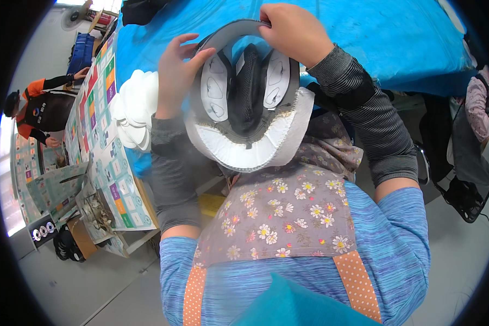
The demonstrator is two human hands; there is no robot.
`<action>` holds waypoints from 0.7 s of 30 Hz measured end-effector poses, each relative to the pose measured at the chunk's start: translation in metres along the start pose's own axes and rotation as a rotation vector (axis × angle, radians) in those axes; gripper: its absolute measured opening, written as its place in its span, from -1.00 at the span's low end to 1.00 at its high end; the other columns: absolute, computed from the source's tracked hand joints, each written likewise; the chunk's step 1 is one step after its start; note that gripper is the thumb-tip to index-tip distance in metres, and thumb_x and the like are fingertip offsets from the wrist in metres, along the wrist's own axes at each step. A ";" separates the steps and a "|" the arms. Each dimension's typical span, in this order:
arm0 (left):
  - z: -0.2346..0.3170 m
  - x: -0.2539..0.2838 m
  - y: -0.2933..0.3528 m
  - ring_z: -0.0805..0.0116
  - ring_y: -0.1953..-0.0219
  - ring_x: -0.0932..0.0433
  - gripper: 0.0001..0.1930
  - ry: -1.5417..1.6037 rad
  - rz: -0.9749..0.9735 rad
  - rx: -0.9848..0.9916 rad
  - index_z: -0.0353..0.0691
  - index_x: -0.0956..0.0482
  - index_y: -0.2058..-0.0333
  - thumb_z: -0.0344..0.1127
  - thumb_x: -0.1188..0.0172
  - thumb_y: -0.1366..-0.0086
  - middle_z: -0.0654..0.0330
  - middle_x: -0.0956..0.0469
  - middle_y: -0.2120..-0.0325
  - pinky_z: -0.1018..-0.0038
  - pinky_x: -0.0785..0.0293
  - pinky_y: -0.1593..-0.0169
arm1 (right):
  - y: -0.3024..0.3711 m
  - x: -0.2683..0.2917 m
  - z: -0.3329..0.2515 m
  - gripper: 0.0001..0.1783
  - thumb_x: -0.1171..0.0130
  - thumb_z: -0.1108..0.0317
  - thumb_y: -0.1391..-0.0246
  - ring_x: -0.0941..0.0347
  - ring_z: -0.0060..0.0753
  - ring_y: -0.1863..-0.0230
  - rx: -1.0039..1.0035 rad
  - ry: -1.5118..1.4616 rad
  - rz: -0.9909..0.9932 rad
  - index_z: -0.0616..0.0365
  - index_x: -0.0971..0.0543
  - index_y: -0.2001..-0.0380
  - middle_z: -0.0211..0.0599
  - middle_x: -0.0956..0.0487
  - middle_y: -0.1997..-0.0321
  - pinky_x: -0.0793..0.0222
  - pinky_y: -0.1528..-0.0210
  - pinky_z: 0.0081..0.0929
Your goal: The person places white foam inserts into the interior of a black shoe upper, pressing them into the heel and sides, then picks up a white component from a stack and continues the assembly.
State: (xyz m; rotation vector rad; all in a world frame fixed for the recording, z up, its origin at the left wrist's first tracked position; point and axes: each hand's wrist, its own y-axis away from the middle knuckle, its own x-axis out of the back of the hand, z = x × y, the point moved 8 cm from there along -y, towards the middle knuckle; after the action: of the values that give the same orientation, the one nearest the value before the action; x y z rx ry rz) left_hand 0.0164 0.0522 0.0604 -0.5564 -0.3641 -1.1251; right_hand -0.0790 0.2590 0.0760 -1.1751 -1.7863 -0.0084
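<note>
Head view. A grey-and-white sewn piece (244, 155), ring-shaped and open in the middle, is held in front of the person's body, over the near edge of a blue-covered surface (413, 32). A black mesh tongue (248, 89) runs along its centre, between two white side pads (214, 89) marked with dark outlines; a white, ragged-edged band curves around its near end. The right hand (294, 33) is clamped on the far rim, with the edge pinched between thumb and fingers. The left hand (174, 73), slightly blurred, is at the far left part of the rim; its thumb lies against the edge and its fingers stand apart from the thumb, but whether it grips cannot be told.

Left of the left hand, a loose pile of white cut pieces (136, 108) rests on the blue cover; a black item (141, 12) lies at the far left. The person wears a flowered apron (288, 217) and striped sleeves (372, 114). Farther left, a co-worker (38, 106) in orange and black stands beyond a long surface with a colourful printed covering (100, 117). A blue crate (81, 51) and a fan (72, 18) appear at the far left.
</note>
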 end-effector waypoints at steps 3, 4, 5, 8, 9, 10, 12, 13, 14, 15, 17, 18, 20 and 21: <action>0.004 0.004 0.002 0.59 0.35 -0.56 -0.66 -0.100 -0.041 -0.078 -0.39 -0.65 0.14 -0.31 -0.44 -0.18 0.21 -0.67 0.33 0.65 -0.48 0.24 | -0.002 -0.004 0.001 -0.82 -0.14 0.38 -0.01 -0.51 0.25 0.28 -0.003 -0.007 0.005 0.32 -0.54 0.43 0.18 -0.56 0.42 -0.42 0.19 0.05; 0.005 -0.001 0.004 0.60 0.36 -0.55 -0.66 -0.120 -0.123 0.023 -0.39 -0.66 0.13 -0.30 -0.43 -0.20 0.23 -0.67 0.35 0.65 -0.47 0.25 | -0.002 -0.004 0.001 -0.83 -0.14 0.40 -0.01 -0.51 0.26 0.28 -0.003 -0.045 0.014 0.33 -0.54 0.41 0.18 -0.56 0.42 -0.42 0.19 0.05; 0.002 -0.008 0.008 0.61 0.36 -0.53 -0.66 -0.140 -0.206 0.124 -0.40 -0.67 0.12 -0.29 -0.42 -0.21 0.25 -0.66 0.36 0.66 -0.46 0.26 | -0.002 -0.004 0.003 -0.83 -0.13 0.41 -0.01 -0.51 0.27 0.28 -0.005 -0.082 0.022 0.34 -0.54 0.39 0.18 -0.56 0.42 -0.42 0.19 0.04; 0.003 -0.008 0.011 0.63 0.36 -0.51 -0.67 0.001 -0.130 0.132 -0.41 -0.67 0.10 -0.31 -0.38 -0.25 0.27 -0.65 0.37 0.68 -0.44 0.27 | 0.001 0.001 0.007 -0.80 -0.16 0.42 0.01 -0.52 0.26 0.25 0.070 -0.170 0.181 0.34 -0.54 0.32 0.19 -0.57 0.39 -0.44 0.17 0.00; 0.004 -0.007 0.011 0.63 0.36 -0.51 -0.66 0.026 -0.097 0.106 -0.41 -0.66 0.06 -0.33 -0.36 -0.25 0.27 -0.65 0.36 0.68 -0.44 0.26 | 0.003 -0.003 0.017 -0.80 -0.16 0.42 0.01 -0.52 0.26 0.25 0.072 -0.171 0.182 0.34 -0.54 0.32 0.19 -0.57 0.39 -0.44 0.17 0.00; 0.000 -0.008 0.013 0.63 0.36 -0.51 -0.66 0.025 -0.094 0.106 -0.41 -0.66 0.06 -0.33 -0.36 -0.25 0.27 -0.65 0.36 0.68 -0.44 0.26 | 0.002 -0.016 0.028 -0.75 -0.17 0.36 -0.09 -0.55 0.05 0.23 0.009 -0.175 0.022 0.31 -0.55 0.21 0.05 -0.59 0.29 -0.48 0.14 -0.16; -0.002 -0.010 0.014 0.63 0.33 -0.52 -0.65 0.128 -0.081 0.043 -0.41 -0.62 0.00 -0.37 -0.33 -0.28 0.27 -0.65 0.33 0.68 -0.44 0.24 | 0.005 -0.030 0.046 -0.70 -0.18 0.29 -0.19 -0.57 -0.16 0.21 -0.051 -0.178 -0.136 0.28 -0.56 0.10 -0.08 -0.61 0.20 -0.51 0.12 -0.32; -0.001 -0.011 0.015 0.63 0.33 -0.52 -0.65 0.128 -0.080 0.045 -0.41 -0.62 0.00 -0.37 -0.33 -0.28 0.27 -0.65 0.33 0.68 -0.44 0.24 | 0.007 -0.027 0.045 -0.63 -0.18 0.27 -0.20 -0.57 -0.18 0.21 -0.076 -0.224 -0.202 0.34 -0.55 0.05 -0.04 -0.61 0.19 -0.51 0.11 -0.34; 0.000 -0.012 0.017 0.62 0.32 -0.52 -0.65 0.102 -0.088 0.046 -0.41 -0.61 -0.01 -0.39 -0.31 -0.28 0.27 -0.65 0.32 0.68 -0.45 0.23 | 0.008 -0.028 0.043 -0.57 -0.17 0.26 -0.20 -0.57 -0.20 0.21 -0.102 -0.271 -0.268 0.40 -0.53 -0.01 0.00 -0.62 0.18 -0.50 0.10 -0.37; 0.001 -0.014 0.018 0.62 0.31 -0.53 -0.65 0.077 -0.095 0.048 -0.41 -0.60 -0.02 -0.40 -0.30 -0.29 0.27 -0.65 0.31 0.67 -0.45 0.22 | 0.007 -0.027 0.042 -0.57 -0.17 0.26 -0.20 -0.57 -0.20 0.21 -0.101 -0.271 -0.269 0.40 -0.53 -0.01 0.00 -0.62 0.18 -0.50 0.10 -0.37; 0.004 -0.015 0.018 0.61 0.31 -0.53 -0.66 0.070 -0.098 0.026 -0.41 -0.60 -0.01 -0.40 -0.30 -0.29 0.27 -0.65 0.31 0.67 -0.45 0.22 | 0.011 -0.033 0.042 -0.62 -0.18 0.25 -0.18 -0.55 -0.18 0.30 -0.205 -0.460 -0.368 0.34 -0.56 0.05 -0.04 -0.59 0.30 -0.48 0.18 -0.36; 0.007 -0.016 0.018 0.61 0.30 -0.53 -0.66 0.064 -0.100 0.005 -0.42 -0.61 -0.01 -0.40 -0.30 -0.29 0.27 -0.65 0.31 0.66 -0.45 0.22 | 0.011 -0.032 0.038 -0.62 -0.18 0.25 -0.18 -0.55 -0.18 0.30 -0.204 -0.460 -0.367 0.34 -0.56 0.05 -0.04 -0.59 0.30 -0.48 0.18 -0.36; 0.009 -0.017 0.018 0.60 0.31 -0.53 -0.66 0.026 -0.088 0.004 -0.43 -0.60 0.00 -0.39 -0.30 -0.29 0.26 -0.65 0.32 0.66 -0.45 0.22 | 0.003 -0.013 0.027 -0.64 -0.26 0.33 0.06 -0.59 0.08 0.15 -0.163 -0.420 -0.154 0.28 -0.53 0.18 0.25 -0.58 0.27 -0.45 0.07 -0.09; 0.011 -0.017 0.018 0.60 0.32 -0.53 -0.66 -0.009 -0.078 0.004 -0.44 -0.60 0.00 -0.39 -0.30 -0.29 0.26 -0.65 0.32 0.65 -0.45 0.22 | 0.005 -0.014 0.029 -0.64 -0.26 0.33 0.06 -0.59 0.08 0.15 -0.160 -0.421 -0.154 0.28 -0.53 0.18 0.25 -0.58 0.27 -0.45 0.07 -0.09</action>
State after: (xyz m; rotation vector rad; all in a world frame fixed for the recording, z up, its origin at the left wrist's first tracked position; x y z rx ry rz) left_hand 0.0260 0.0769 0.0554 -0.5482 -0.3985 -1.1969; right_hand -0.0949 0.2653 0.0481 -1.2119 -2.2796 0.0064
